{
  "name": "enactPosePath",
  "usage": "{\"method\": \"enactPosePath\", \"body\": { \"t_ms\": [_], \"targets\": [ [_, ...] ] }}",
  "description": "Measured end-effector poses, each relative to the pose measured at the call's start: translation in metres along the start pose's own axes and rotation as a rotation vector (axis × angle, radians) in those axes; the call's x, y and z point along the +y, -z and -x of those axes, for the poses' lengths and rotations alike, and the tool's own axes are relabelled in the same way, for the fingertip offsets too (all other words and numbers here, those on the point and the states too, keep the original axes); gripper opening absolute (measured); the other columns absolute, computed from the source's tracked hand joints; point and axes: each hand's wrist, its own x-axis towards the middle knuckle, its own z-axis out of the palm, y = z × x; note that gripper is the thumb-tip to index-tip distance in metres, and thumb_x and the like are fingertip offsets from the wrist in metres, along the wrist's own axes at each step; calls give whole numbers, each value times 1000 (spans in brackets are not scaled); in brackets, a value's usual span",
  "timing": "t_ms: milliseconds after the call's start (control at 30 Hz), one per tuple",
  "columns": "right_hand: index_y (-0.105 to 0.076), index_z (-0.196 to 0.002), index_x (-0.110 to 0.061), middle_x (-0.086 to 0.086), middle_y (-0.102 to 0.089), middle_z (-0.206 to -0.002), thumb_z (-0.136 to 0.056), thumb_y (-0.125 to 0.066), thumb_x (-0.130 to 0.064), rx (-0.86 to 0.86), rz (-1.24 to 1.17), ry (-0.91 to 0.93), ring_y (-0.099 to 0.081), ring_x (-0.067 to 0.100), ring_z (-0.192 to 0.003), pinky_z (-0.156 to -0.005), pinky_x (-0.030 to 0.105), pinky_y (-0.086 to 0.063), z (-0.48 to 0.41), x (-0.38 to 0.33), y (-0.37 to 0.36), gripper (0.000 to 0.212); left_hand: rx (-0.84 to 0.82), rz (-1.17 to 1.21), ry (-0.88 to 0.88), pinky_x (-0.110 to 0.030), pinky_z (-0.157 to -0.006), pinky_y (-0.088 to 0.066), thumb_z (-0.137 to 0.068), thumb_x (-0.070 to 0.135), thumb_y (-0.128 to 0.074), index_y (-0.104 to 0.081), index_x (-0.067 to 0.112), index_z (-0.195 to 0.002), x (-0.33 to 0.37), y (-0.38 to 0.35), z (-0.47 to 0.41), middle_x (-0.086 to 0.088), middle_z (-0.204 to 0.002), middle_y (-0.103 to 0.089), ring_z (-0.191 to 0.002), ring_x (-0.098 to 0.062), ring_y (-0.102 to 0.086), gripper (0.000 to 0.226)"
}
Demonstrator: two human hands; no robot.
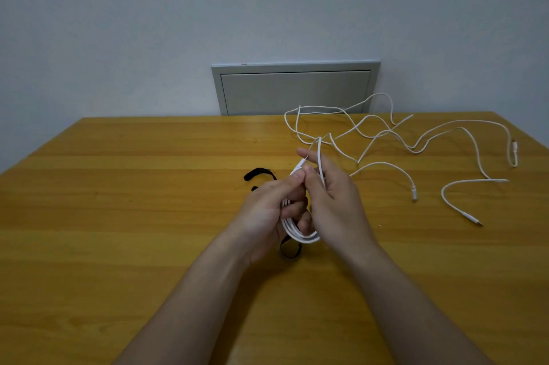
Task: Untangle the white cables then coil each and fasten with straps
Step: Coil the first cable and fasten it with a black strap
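Note:
A coil of white cable hangs between my two hands above the table. My left hand grips the coil, its thumb and forefinger pinching the cable's plug end near the top. My right hand curls round the same cable, a loop of it rising past the fingers. Loose white cables lie spread and crossed over the far right of the table, with plug ends lying free. One black strap lies just beyond my left hand. Another black strap lies under the coil.
The wooden table stands against a pale wall. A grey metal panel is set in the wall behind the far edge. One cable end lies close to the table's right edge.

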Motion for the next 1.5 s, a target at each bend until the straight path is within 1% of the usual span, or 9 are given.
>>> {"method": "enactPosePath", "body": {
  "t_ms": [100, 233, 633, 733, 800, 967, 1100, 1200, 1500],
  "targets": [
    [-62, -127, -27, -2, -56, -58, -107, -49, -24, 63, 58, 39, -54, 13, -38, -39, 24, -44, 0, 1, 2, 24, 48, -312, -111, -33, -61, -47, -105, 48, -47, -54, -5, -76, -4, 2, -1, -17, -58, -41, -56, -25, -57, 61],
    [-64, -117, -20, -5, -46, -45, -105, -52, -23, 71, -21, 32, -45, 9, -37, -41, 29, -44, -1, 0, 3, 18, 157, -639, -346, -41, -57, -41, -109, 46, -37, -55, 20, -67, -8, 0, 0, -8, -59, -58, -56, -19, -53, 52],
    [-54, -105, -13, -1, -28, -56, -107, -46, -29, -237, -652, -325, -25, 4, -34, -34, 16, -16, -4, -11, 9, 18, 273, -848, -545, -38, -54, -39, -108, 45, -40, -55, 20, -103, -7, 5, 3, 7, -70, -57, -57, -10, -50, 30],
    [-54, -100, -14, -2, -26, -56, -108, -45, -27, -282, -509, -330, -21, 4, -38, -35, 14, -15, -7, -12, 15, 18, 348, -952, -641, -32, -66, -50, -103, 38, -54, -44, 31, -141, 1, 4, 8, 14, -110, -59, -79, -15, -62, 40],
    [-55, -96, -14, -3, -25, -55, -108, -45, -28, -348, -421, -342, -18, 5, -40, -36, 14, -14, -7, -15, 22, 21, 308, -1024, -766, -38, -89, -54, -100, 25, -62, -39, 28, -154, 10, 7, 10, 10, -141, -46, -117, -18, -58, 59],
    [-58, -89, -16, -6, -24, -54, -106, -47, -29, -531, -326, -343, -16, 5, -41, -37, 14, -12, -2, -19, 29, 25, 80, -1177, -880, -50, -118, -31, -86, 7, -60, -64, 12, -131, 23, 9, 11, -5, -163, -37, -155, -25, -22, 46],
    [-62, -89, -15, -6, -25, -53, -98, -53, -34, -589, -325, -310, -16, 5, -41, -38, 14, -11, -2, -21, 30, 22, 79, -1153, -863, -49, -110, -39, -84, 20, -59, -60, 9, -115, 25, 14, 12, -1, -126, -65, -147, -18, -39, 33],
    [-65, -84, -19, -7, -24, -52, -93, -57, -36, -553, -398, -281, -16, 4, -40, -39, 13, -10, -4, -22, 33, 21, 166, -1087, -866, -47, -86, -47, -87, 37, -59, -55, 14, -108, 24, 16, 13, 4, -102, -59, -104, -19, -58, 32],
    [-63, -93, -12, -6, -27, -51, -90, -55, -33, -270, -662, -189, -19, 2, -37, -37, 14, -11, -7, -23, 33, 23, 225, -863, -780, -49, -76, -52, -91, 35, -69, -60, 16, -123, 7, 6, 6, -5, -96, -64, -88, -26, -64, 38]
  ]
}}
